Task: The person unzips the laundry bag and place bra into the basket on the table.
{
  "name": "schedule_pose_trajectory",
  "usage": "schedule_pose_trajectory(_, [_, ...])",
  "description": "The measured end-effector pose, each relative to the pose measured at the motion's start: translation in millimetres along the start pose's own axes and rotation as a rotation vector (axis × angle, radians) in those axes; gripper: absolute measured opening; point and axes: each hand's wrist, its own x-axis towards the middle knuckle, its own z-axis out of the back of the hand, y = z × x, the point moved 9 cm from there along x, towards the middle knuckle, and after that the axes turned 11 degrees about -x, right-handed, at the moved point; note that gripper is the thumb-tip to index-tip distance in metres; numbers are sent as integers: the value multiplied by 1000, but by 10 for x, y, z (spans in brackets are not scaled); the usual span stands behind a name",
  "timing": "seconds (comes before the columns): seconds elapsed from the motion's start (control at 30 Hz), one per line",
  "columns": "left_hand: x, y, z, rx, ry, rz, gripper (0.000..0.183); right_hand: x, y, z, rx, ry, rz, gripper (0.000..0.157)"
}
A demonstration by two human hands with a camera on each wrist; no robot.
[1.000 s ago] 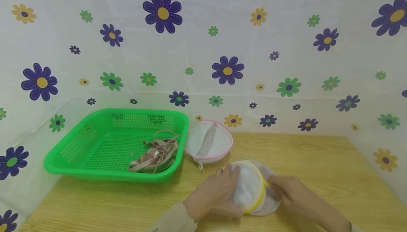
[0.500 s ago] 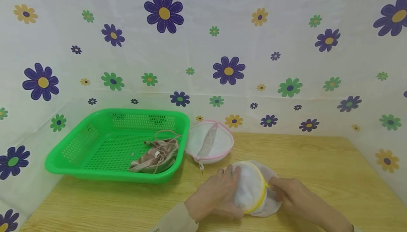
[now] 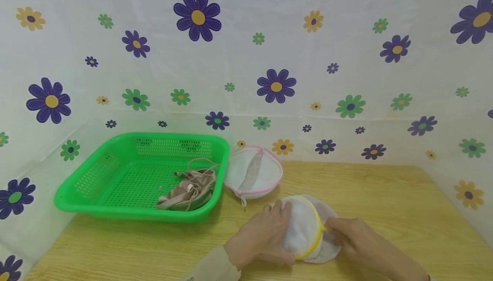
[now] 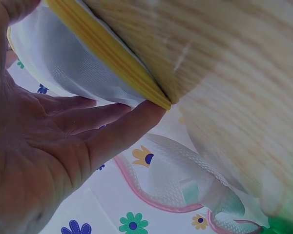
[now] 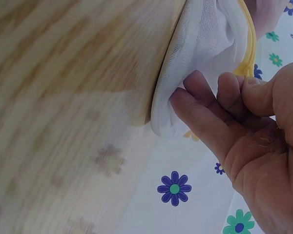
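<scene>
White flower-print curtain behind pale wood table. Two white mesh bags: round yellow-zipped one at 5 o'clock from view's centre, pink-trimmed one at 6. One green plastic basket at 8, one taupe cloth bundle inside. Yellow-zipped bag's rim: long axis roughly 12-to-6, bulge toward 3. Left hand grips bag's side, hiding it; right hand pinches zip pull, mostly covered.

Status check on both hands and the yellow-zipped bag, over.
Left hand grips yellow-zipped mesh bag. Right hand pinches its zipper pull. Pink-trimmed bag behind, apart; nothing seen blocking.
</scene>
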Motion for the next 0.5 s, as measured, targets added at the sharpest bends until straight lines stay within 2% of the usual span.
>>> schedule_pose_trajectory(0.1, [-2, 14, -1, 0, 3, 4, 104, -11, -11, -32, 55, 60, -31, 35])
schedule_pose_trajectory(0.27, [1, 35, -16, -25, 22, 14, 104, -25, -6, -48, 91, 96, -51, 33])
schedule_pose_trajectory(0.37, [-11, 50, -14, -60, 40, 16, 105, -21, -12, -50, 27, 125, -97, 34])
schedule_pose_trajectory(0.5, [-28, 79, -10, -117, 69, 24, 103, -29, -65, -43, -165, 193, -208, 31])
